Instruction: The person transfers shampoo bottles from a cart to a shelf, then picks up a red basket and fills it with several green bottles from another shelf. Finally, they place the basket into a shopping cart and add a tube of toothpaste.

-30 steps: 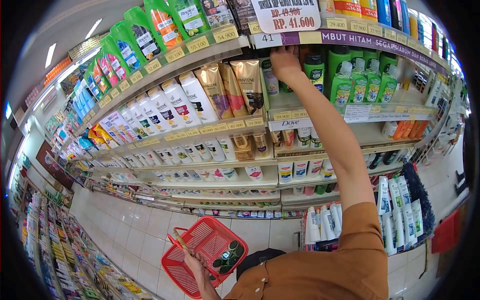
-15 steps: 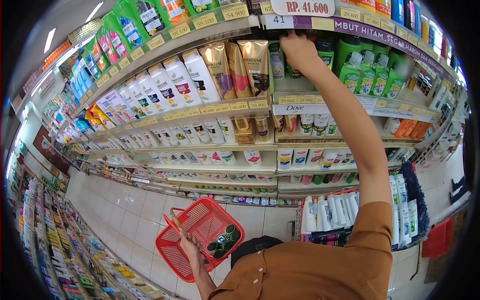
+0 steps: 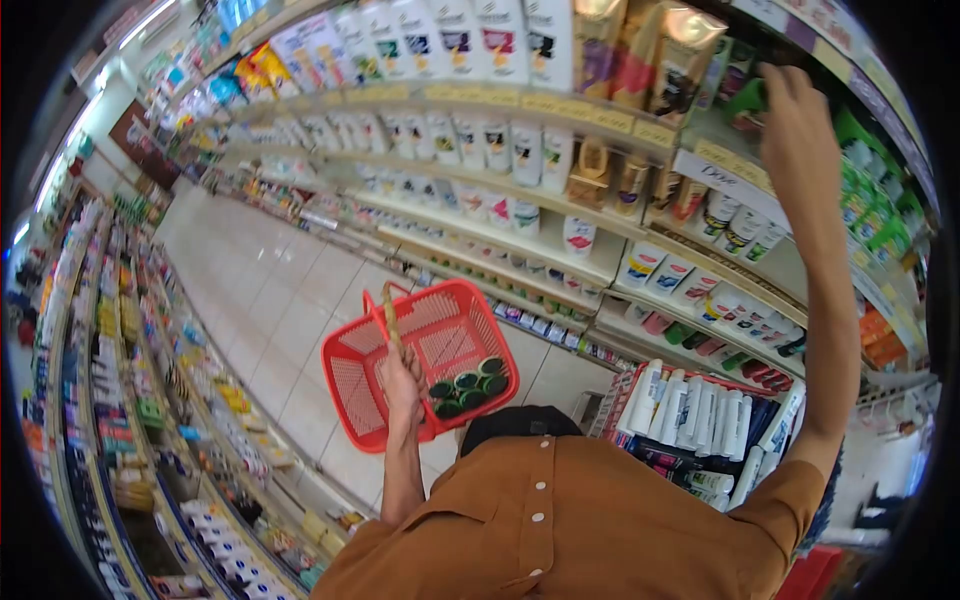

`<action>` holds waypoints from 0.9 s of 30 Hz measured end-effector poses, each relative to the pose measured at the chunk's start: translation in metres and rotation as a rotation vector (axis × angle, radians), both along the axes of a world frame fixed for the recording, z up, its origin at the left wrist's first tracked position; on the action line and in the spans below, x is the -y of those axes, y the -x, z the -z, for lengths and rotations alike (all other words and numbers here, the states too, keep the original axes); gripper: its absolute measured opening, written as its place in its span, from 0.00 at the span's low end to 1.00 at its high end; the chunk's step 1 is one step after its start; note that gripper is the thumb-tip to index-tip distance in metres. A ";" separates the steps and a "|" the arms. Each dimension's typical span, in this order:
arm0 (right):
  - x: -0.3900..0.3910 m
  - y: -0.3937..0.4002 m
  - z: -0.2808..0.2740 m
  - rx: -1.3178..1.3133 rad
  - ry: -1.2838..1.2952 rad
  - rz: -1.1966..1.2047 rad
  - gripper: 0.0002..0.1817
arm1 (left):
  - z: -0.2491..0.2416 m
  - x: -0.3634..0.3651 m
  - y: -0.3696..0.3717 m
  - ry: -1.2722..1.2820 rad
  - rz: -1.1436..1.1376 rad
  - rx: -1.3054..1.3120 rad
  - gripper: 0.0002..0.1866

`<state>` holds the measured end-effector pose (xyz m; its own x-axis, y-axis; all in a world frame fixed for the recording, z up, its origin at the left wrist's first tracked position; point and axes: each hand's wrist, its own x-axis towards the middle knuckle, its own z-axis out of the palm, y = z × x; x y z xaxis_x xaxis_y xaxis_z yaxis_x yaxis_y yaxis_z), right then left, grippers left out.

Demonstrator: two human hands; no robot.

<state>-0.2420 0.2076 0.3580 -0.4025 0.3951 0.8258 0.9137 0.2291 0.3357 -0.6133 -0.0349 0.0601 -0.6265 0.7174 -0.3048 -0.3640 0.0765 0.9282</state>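
My left hand (image 3: 402, 378) is closed around the handle (image 3: 390, 318) of a red shopping basket (image 3: 347, 375). Inside the basket, several dark green jars (image 3: 467, 382) stand together in the right part. At the upper right, my right hand (image 3: 798, 120) is in front of the shampoo shelf, its fingers curled at a green container (image 3: 746, 106) with a dark label. Blur and the back of the hand hide most of the grip and the container's exact kind. Gold tubes (image 3: 688, 62) stand on the shelf to the left of that hand.
Shelves of white shampoo bottles (image 3: 500, 40) run along the front. A bin of white tubes (image 3: 690, 410) stands at the lower right, close to my body. Another stocked shelf (image 3: 150, 400) lines the left side, with a tiled floor (image 3: 270, 300) between.
My right hand has drawn back from deep in the shelf, with a green container now showing at its fingers. The view has turned and tilted down; my left hand still holds the basket.
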 end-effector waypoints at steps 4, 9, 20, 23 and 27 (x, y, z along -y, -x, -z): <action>0.061 -0.004 -0.013 0.039 -0.030 0.048 0.24 | -0.003 -0.003 0.000 -0.017 -0.005 -0.031 0.23; 0.135 -0.022 -0.006 -0.096 0.252 -0.253 0.24 | -0.017 -0.006 0.000 -0.053 0.011 0.016 0.24; 0.118 0.132 0.138 -0.241 0.965 -1.145 0.21 | -0.067 -0.008 -0.013 -0.168 0.098 0.096 0.21; 0.111 0.197 0.207 -0.246 0.955 -1.337 0.21 | -0.075 -0.010 -0.019 -0.189 0.102 0.106 0.21; 0.121 0.263 0.277 -0.194 1.100 -1.412 0.18 | -0.077 -0.012 -0.026 -0.193 0.080 0.113 0.20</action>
